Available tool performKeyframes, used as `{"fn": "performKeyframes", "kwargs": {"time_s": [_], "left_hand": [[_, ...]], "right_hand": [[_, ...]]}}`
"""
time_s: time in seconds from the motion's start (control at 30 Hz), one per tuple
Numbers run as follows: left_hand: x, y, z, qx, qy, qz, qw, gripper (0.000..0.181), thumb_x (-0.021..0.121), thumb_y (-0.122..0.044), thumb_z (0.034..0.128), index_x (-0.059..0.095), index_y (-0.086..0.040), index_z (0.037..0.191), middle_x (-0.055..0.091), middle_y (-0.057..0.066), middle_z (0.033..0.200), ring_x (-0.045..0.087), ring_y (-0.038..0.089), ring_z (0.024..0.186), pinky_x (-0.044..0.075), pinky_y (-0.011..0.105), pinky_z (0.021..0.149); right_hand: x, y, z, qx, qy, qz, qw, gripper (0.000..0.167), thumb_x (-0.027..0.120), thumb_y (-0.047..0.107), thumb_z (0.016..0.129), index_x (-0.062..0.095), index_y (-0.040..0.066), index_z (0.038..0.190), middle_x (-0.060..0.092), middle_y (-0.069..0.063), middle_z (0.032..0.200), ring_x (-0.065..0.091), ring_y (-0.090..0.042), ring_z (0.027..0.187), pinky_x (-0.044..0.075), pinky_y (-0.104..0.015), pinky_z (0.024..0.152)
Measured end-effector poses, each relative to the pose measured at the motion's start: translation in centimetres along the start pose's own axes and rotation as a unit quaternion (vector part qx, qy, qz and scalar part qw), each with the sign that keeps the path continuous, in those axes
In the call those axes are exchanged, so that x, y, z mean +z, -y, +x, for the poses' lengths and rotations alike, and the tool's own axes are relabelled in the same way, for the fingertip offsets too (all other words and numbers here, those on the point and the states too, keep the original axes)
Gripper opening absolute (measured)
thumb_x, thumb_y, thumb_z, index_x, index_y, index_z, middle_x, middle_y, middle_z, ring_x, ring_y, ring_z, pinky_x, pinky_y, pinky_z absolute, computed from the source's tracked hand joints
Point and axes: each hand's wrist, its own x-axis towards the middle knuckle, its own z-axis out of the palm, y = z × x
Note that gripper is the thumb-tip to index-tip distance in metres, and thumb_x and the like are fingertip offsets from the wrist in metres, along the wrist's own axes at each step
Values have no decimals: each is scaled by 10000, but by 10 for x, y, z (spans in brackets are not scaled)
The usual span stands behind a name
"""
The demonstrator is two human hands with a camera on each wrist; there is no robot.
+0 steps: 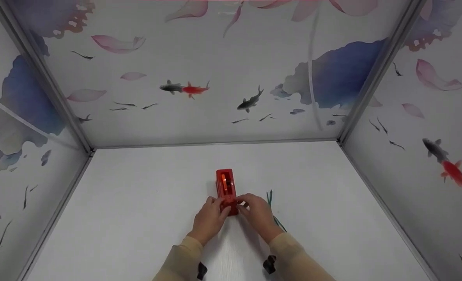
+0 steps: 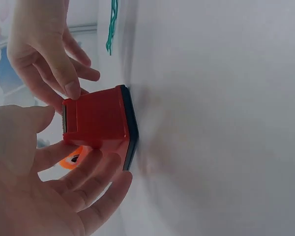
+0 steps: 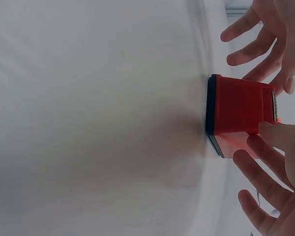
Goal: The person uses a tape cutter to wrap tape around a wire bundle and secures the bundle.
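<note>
A red tape dispenser (image 1: 225,183) with a dark base stands on the white table, an orange roll inside it. Its toothed cutter edge shows in both wrist views. At the dispenser's near end, my left hand (image 1: 208,220) holds the left side with thumb and forefinger, the other fingers loosely spread along it in the left wrist view. Opposite it, my right hand (image 1: 259,214) pinches the right corner beside the cutter between thumb and forefinger. Whether any tape lies between the fingertips, I cannot tell.
Thin green strands (image 1: 269,198) lie on the table (image 1: 137,203) just right of my right hand, partly hidden by it. Upright panels (image 1: 215,125) printed with fish and petals enclose the table at the back and both sides.
</note>
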Motion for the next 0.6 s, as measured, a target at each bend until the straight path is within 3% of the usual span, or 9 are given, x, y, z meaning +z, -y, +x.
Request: {"fn": "performKeyframes", "kwargs": {"time_s": [0.17,0.3,0.4,0.6], "left_hand": [[5,-1,3,-381,0,-627,9973,315,621,-340,1041,674,-117,1257,553,68,1071,533,163,878,530,342,781],[6,-2,10,-642,-23,-1285,9896,276,611,-311,1049,696,-122,1232,561,75,1090,545,174,930,544,359,842],[7,-3,15,-802,-10,-1817,9801,254,607,-281,1051,708,-109,1208,579,94,1122,553,193,984,539,356,849],[6,-5,22,-1319,45,-2764,9519,243,595,-261,1052,707,-83,1175,645,100,1189,574,216,1085,538,356,897]], "right_hand": [[2,-3,0,117,105,117,9998,309,785,125,915,774,253,1197,745,82,1042,666,-100,937,586,-317,877],[2,-3,1,158,197,166,9995,342,787,135,915,770,269,1230,733,79,1018,654,-86,911,594,-306,863],[2,-4,2,159,202,139,9996,346,790,142,915,768,270,1236,727,79,996,651,-87,898,596,-305,858],[2,-4,3,18,143,34,9999,341,788,170,922,763,284,1242,722,85,975,644,-78,877,591,-285,837]]}}
